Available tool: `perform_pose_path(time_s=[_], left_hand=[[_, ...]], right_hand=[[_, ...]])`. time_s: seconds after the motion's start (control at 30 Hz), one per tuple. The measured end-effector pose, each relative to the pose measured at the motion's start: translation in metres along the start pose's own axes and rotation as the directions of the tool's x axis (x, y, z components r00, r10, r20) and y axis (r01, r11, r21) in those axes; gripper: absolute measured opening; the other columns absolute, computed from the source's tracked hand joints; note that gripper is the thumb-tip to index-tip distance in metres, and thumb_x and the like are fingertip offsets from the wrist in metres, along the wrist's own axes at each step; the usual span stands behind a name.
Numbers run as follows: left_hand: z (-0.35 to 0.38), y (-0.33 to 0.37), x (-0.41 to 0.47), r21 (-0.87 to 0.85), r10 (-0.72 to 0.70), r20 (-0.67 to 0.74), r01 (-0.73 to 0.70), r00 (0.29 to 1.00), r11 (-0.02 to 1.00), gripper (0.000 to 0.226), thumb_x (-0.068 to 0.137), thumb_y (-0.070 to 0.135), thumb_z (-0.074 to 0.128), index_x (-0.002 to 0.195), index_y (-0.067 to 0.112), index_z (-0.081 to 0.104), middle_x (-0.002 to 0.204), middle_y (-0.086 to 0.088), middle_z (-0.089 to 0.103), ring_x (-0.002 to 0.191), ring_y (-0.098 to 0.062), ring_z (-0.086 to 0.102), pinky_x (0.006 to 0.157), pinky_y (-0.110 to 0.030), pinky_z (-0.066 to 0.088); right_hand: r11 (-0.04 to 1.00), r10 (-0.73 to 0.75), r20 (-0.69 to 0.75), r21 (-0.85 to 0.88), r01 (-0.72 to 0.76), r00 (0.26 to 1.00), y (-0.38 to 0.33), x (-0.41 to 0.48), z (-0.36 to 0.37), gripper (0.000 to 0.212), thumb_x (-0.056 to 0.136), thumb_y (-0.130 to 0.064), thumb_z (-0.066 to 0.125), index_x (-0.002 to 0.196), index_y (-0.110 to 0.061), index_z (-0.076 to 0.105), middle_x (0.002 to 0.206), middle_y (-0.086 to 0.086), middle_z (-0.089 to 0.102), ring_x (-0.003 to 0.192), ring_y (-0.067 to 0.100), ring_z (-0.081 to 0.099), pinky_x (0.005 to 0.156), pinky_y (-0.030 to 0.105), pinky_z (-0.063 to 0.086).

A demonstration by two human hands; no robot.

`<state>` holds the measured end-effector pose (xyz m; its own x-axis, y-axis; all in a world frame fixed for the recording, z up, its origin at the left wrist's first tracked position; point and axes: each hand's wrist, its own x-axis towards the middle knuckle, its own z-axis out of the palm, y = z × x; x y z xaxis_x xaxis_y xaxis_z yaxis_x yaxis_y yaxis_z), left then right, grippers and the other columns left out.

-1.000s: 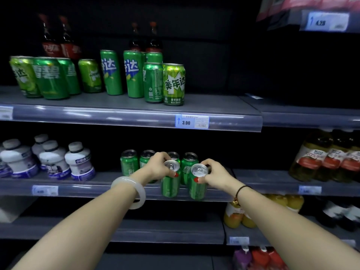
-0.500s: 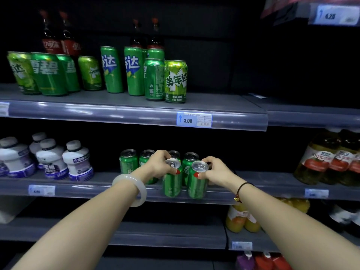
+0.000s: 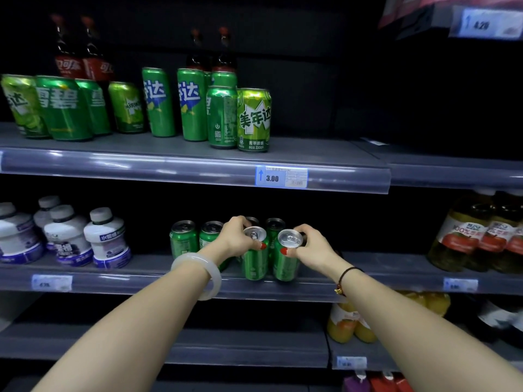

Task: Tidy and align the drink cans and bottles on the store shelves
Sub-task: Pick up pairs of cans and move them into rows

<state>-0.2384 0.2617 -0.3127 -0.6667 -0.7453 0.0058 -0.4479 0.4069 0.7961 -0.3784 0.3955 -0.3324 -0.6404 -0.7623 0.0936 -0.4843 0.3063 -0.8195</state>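
Green aluminium drink cans (image 3: 184,240) on the grey middle shelf (image 3: 147,268): I count six. Two stand at the left, two far back, and two at the near edge.

My left hand (image 3: 235,237) is curled over the top of the left front can (image 3: 254,260), its red-nailed thumb pressed to the side. My right hand (image 3: 312,246) grasps the right front can (image 3: 284,263) the same way, by its rim. Both cans stand upright, just beside each other; I cannot tell if they touch.

On the top shelf (image 3: 311,154) I make out nine more green cans (image 3: 222,117), with four dark cola bottles (image 3: 68,60) behind them. Four squat white plastic bottles (image 3: 107,239) sit at the left of the middle shelf.

The two far cans (image 3: 274,225) are mostly hidden behind my hands. The red-labelled juice bottles (image 3: 458,239) at the right are cut off by the frame edge, so I get no count. Only the blue price tag (image 3: 281,177) reading 3.00 is legible.
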Motion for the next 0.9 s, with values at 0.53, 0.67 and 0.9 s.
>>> perform_pose_path(time_s=[0.53,0.67,0.9], left_hand=[[0.024,0.009,0.013,0.034,0.064,-0.078,-0.062,0.995,0.997,0.06,0.065,0.021,0.086,0.115,0.002,0.059,0.113,-0.011,0.065,0.089,-0.014,0.054,0.073,-0.023,0.042],[0.024,0.011,0.013,0.074,0.079,-0.076,-0.074,0.994,0.995,0.056,0.067,0.024,0.084,0.113,0.003,0.062,0.111,-0.011,0.065,0.086,-0.014,0.054,0.068,-0.021,0.039],[0.023,0.012,0.013,0.069,0.084,-0.06,-0.079,0.995,0.994,0.055,0.068,0.024,0.083,0.114,0.002,0.061,0.111,-0.012,0.065,0.088,-0.016,0.056,0.067,-0.021,0.04]], right_hand=[[0.999,0.032,-0.07,-0.001,-0.032,0.997,0.016,0.016,-0.001,0.056,0.067,-0.011,0.081,0.116,-0.008,0.055,0.106,0.007,0.064,0.096,0.019,0.059,0.083,0.029,0.049],[1.0,0.029,-0.057,-0.01,-0.029,0.998,0.02,0.017,0.004,0.057,0.066,-0.011,0.082,0.117,-0.009,0.055,0.105,0.004,0.063,0.095,0.017,0.059,0.078,0.025,0.046],[0.999,0.042,-0.073,0.026,-0.04,0.996,0.024,0.021,0.006,0.055,0.071,-0.015,0.08,0.119,-0.009,0.054,0.104,0.002,0.061,0.099,0.019,0.058,0.082,0.026,0.046]])
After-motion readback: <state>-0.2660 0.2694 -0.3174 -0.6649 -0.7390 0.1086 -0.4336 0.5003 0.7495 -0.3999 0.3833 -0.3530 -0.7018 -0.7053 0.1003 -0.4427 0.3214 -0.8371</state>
